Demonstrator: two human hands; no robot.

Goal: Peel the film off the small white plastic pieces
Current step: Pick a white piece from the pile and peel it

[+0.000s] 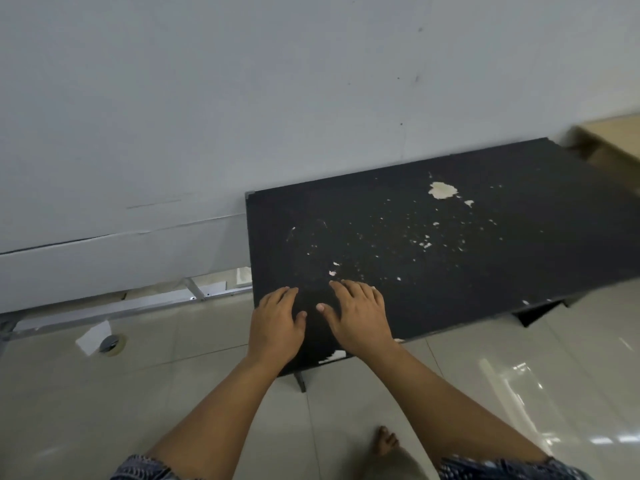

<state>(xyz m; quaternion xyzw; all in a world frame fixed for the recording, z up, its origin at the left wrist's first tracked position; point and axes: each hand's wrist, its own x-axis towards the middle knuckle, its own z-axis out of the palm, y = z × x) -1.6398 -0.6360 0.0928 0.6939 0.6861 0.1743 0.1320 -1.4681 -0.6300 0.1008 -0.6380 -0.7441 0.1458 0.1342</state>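
Observation:
My left hand (277,320) and my right hand (360,315) both lie flat, palms down, on the near left corner of a black table (485,265). The fingers of each are straight and hold nothing. The tabletop is worn, with a pale chipped patch (442,190) near the back and several small white flecks scattered over it. No small white plastic pieces with film can be made out in view.
A grey wall (242,98) stands right behind the table. On the tiled floor (485,393) to the left lie a metal frame (138,306), a white paper scrap (94,337) and a tape roll (111,344). A cardboard box (613,143) sits at the right. A bare foot (385,441) shows below.

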